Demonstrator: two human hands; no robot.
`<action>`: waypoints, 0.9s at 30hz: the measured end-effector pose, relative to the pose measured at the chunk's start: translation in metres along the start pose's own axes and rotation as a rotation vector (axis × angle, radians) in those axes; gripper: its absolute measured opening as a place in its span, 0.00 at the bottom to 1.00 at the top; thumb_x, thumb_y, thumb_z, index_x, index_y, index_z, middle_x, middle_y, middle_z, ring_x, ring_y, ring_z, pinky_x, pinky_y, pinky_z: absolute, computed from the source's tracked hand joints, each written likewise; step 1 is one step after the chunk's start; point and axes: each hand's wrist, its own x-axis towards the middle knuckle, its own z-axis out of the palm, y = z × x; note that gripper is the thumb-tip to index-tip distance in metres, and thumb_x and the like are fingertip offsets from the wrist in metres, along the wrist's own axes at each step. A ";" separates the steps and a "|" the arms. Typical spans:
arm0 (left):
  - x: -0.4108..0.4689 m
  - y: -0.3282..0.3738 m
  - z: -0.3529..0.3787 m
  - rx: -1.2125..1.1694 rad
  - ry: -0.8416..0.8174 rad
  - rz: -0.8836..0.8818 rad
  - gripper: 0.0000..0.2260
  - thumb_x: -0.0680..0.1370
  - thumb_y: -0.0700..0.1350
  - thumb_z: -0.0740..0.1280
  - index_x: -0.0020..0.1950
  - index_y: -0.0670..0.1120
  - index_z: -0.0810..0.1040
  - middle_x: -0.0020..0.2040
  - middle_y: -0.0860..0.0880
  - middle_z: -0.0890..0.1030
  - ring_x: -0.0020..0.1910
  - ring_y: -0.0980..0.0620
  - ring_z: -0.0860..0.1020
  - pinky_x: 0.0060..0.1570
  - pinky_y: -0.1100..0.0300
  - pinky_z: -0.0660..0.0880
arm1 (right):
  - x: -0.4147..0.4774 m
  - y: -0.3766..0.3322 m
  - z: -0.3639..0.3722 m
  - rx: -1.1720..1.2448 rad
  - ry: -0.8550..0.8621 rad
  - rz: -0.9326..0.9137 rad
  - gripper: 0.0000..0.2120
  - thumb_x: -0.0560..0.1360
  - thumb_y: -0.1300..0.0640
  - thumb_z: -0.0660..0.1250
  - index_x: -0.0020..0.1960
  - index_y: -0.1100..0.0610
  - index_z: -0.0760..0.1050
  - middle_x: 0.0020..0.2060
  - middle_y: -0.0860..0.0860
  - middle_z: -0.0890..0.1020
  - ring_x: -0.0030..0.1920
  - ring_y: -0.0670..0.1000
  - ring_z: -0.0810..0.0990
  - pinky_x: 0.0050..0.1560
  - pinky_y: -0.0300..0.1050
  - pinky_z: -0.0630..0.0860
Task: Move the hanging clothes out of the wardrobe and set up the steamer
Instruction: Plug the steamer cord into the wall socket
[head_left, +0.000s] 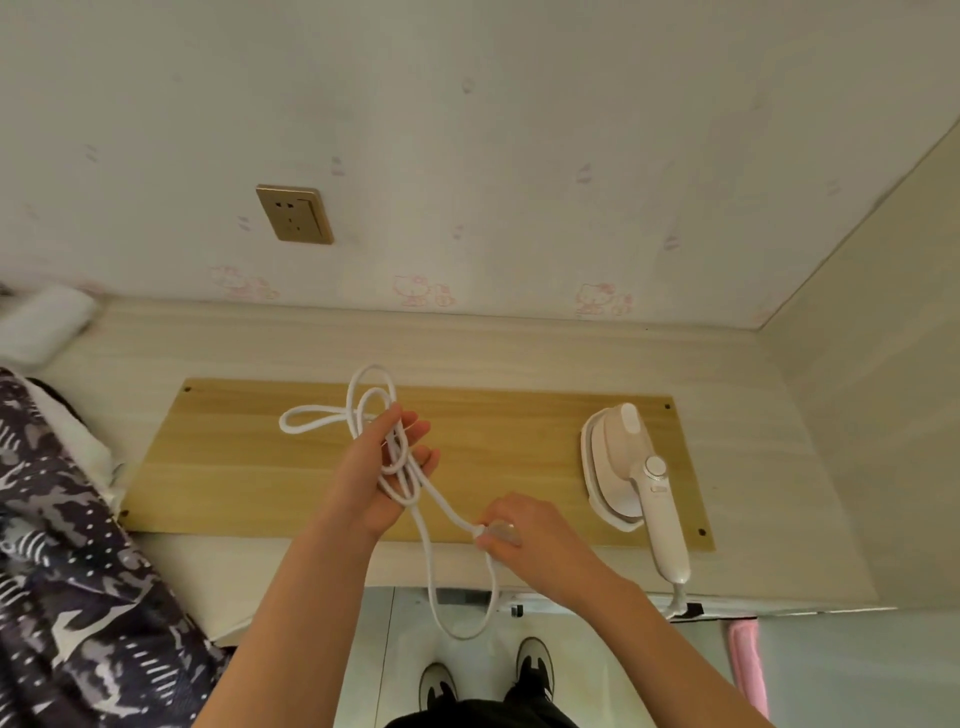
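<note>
surface (519, 348): pale wood, against pink-cartoon wallpaper (519, 156) | board (234, 467): lies on it | steamer (623, 467): white, flat on board's right end, handle label too small to read | cord (432, 525): loops draped over left hand (387, 470), fingers straight | right hand (532, 538): pinches plug (500, 532)

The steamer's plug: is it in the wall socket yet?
Out. The right hand pinches the plug, and the wall socket has nothing in it.

On the desk (519, 353) lies a wooden board (249, 467), bearing the steamer (623, 467)
</note>
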 end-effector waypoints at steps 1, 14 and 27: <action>0.000 0.002 -0.003 -0.019 0.006 0.014 0.10 0.79 0.48 0.65 0.49 0.41 0.77 0.42 0.46 0.81 0.31 0.51 0.80 0.42 0.55 0.80 | 0.000 -0.001 0.000 -0.002 0.010 -0.003 0.10 0.77 0.49 0.64 0.56 0.51 0.77 0.48 0.44 0.76 0.50 0.45 0.74 0.52 0.41 0.72; 0.000 0.040 -0.055 0.369 0.082 0.305 0.14 0.77 0.53 0.66 0.61 0.51 0.74 0.57 0.50 0.81 0.50 0.45 0.83 0.46 0.53 0.75 | -0.005 -0.028 -0.033 0.066 0.168 0.080 0.08 0.80 0.50 0.59 0.46 0.49 0.75 0.37 0.45 0.80 0.34 0.46 0.76 0.38 0.45 0.75; -0.012 0.053 -0.107 0.555 0.141 0.227 0.10 0.78 0.39 0.66 0.59 0.40 0.78 0.46 0.42 0.85 0.45 0.45 0.84 0.35 0.58 0.75 | 0.038 -0.072 -0.046 1.026 0.596 0.378 0.10 0.81 0.56 0.58 0.50 0.60 0.75 0.32 0.51 0.74 0.31 0.50 0.74 0.33 0.45 0.71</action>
